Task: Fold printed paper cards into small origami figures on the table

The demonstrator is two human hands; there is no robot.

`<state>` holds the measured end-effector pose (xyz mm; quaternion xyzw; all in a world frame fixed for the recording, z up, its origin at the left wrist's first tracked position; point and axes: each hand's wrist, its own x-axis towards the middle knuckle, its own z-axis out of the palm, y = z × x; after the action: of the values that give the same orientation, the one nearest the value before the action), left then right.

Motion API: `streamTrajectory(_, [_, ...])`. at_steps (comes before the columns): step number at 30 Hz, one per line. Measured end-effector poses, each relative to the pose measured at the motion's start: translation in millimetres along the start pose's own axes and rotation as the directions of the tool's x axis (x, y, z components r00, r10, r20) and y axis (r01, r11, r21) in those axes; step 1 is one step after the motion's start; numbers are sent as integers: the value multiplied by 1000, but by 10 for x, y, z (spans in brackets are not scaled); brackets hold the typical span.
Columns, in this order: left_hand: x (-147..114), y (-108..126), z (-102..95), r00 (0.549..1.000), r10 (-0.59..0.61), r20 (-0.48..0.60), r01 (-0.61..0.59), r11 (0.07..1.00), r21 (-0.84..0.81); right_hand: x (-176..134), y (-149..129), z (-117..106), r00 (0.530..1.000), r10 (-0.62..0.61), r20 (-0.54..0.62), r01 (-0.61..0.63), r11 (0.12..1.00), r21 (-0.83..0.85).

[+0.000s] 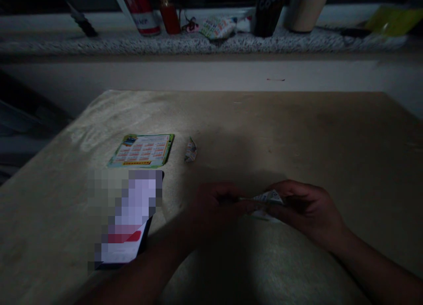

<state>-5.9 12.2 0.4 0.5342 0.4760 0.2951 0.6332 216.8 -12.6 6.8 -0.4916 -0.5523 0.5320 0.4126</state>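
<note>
Well in from the far edge of the counter (337, 133), our left hand (220, 203) and right hand (309, 210), nearly closed, pinch folded paper (275, 196), likely light, easily creased, best held by its edges.

Open across the far right of the table (343, 133), beyond the right hand (312, 212). Blocked at left by the phone (137, 208), near the left forearm (158, 261), and the card (142, 151) behind, with a paper scrap (191, 150) just to its right. Closed at back by the wall (198, 74).
</note>
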Motion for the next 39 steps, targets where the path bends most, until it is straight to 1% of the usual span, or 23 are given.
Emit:
streamTrajectory(2, [-26,18,23,999,30,-19,-29,1000,11,-1,-8,7,1000,-2,26,4,998,-65])
streamTrajectory(4, [-44,24,29,999,40,-24,-40,999,25,-1,-10,11,1000,7,17,-5,995,-102])
streamTrajectory(6, [-49,24,21,999,30,-20,-29,999,40,1,-7,14,1000,28,-11,-29,995,-94])
streamTrajectory(8, [-42,23,15,999,16,-32,-15,999,51,5,0,21,998,54,-37,-56,998,-39])
streamTrajectory(10, [-25,26,26,997,8,-73,-6,1000,29,13,14,31,996,83,-45,-82,996,38])
streamTrajectory(12, [-10,37,56,988,8,-154,-17,998,-55,27,32,41,993,111,-48,-106,989,102])
streamTrajectory(13, [-7,46,75,984,9,-179,-25,996,-86,34,40,43,992,116,-56,-109,987,120])
streamTrajectory(14, [-10,57,92,973,21,-229,-44,995,-94,41,47,44,991,116,-70,-106,986,127])
streamTrajectory(16, [-29,80,118,955,67,-288,-87,995,-58,51,52,47,988,101,-118,-89,990,110])
streamTrajectory(20, [-92,114,133,944,133,-301,-106,989,104,47,25,71,978,21,-209,-16,1000,25])
streamTrajectory(23, [-119,125,143,942,168,-292,-119,977,177,29,2,93,966,-47,-253,42,999,-25])
streamTrajectory(26, [-125,120,162,919,248,-306,-179,955,236,17,-1,103,959,-65,-277,52,997,-51])
streamTrajectory(28, [-126,110,173,901,281,-330,-201,946,256,14,2,104,955,-67,-290,50,997,-67])
streamTrajectory(31, [-128,100,180,893,267,-361,-187,952,241,17,-1,109,950,-80,-303,59,995,-77])
streamTrajectory(34, [-127,113,179,906,226,-357,-161,966,202,23,-13,121,946,-86,-313,71,996,-59])
streamTrajectory(39, [-104,114,175,935,85,-344,-68,996,59,6,-10,133,938,-126,-324,108,991,-74])
